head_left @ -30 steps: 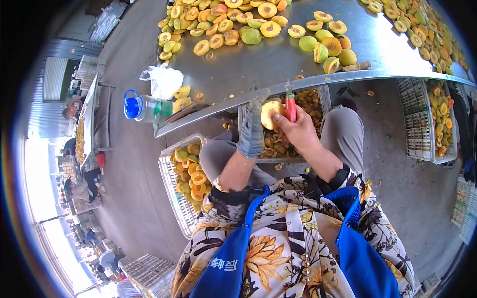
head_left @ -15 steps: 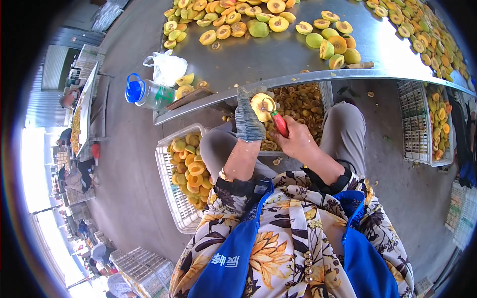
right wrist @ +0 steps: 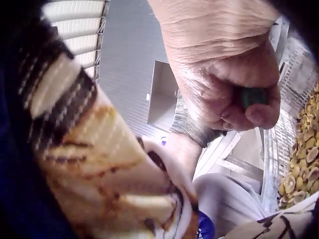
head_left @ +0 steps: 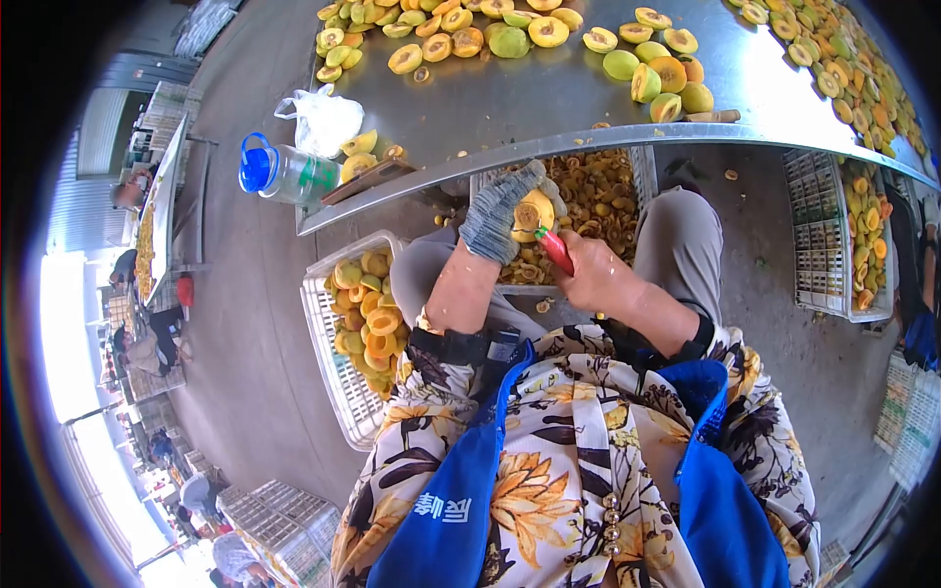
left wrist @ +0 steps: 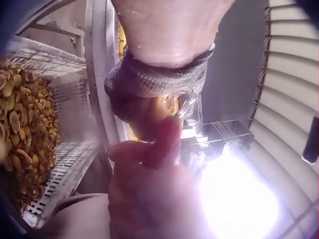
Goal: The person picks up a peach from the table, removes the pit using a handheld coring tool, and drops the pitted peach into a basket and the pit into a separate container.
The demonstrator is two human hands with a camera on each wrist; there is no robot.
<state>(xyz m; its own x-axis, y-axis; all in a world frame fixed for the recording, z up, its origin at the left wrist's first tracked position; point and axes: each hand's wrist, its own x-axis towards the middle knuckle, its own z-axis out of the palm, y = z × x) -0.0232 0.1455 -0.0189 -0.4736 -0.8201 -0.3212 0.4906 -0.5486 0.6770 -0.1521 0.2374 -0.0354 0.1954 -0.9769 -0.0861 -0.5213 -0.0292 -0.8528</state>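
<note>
In the head view my gloved left hand [head_left: 493, 214] holds a yellow peach half [head_left: 532, 210], its brown centre facing my right hand. My bare right hand [head_left: 594, 274] grips a red-handled pitting tool [head_left: 556, 253] with a green collar, its tip at the cut face. From the left wrist, the red handle [left wrist: 168, 142] points up toward the fruit below the grey glove [left wrist: 159, 79]. The right wrist view has the handle's green butt [right wrist: 253, 97] poking out of the curled fingers of my right hand [right wrist: 224, 84].
Under my hands stands a crate [head_left: 645, 186] of pits and scraps. A white crate [head_left: 328, 363] of peach halves sits by my left knee. The metal table's edge [head_left: 441, 162] runs just beyond, bearing peach halves [head_left: 510, 41], a plastic bag [head_left: 325, 120] and a blue-capped bottle [head_left: 294, 174].
The tool has tilted from upright to leaning left, its tip now at the fruit. My left hand has turned, its fingers now wrapping over the peach half, which has shifted slightly right since half a second ago.
</note>
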